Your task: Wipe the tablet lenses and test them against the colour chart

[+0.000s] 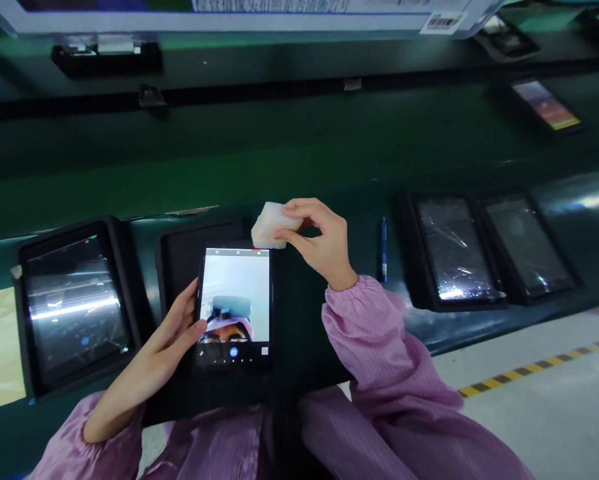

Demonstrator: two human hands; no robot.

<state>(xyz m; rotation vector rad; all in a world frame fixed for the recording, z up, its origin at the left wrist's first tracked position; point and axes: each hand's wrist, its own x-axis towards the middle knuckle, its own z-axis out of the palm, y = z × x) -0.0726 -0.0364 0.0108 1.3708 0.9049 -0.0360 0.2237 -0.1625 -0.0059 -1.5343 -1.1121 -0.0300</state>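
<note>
My left hand [179,327] grips a black tablet [236,293] by its left edge, thumb over the front. The tablet's lit screen shows a camera app with part of a person in a cap. Pinched between the thumb and fingers of my right hand [324,237] is a white folded cloth or pad [274,225], whose exact kind I cannot make out. It hovers at the tablet's top right corner; whether it touches is unclear. Behind the tablet lies an open black tray [184,250], partly covered by it.
Left stands a tablet in a black tray [76,303]. On the right lie a blue pen [384,247] and two film-covered tablets, a nearer one [456,247] and a farther one [526,243]. A lit device [546,103] rests at the back right. A printed panel [279,17] overhangs the top.
</note>
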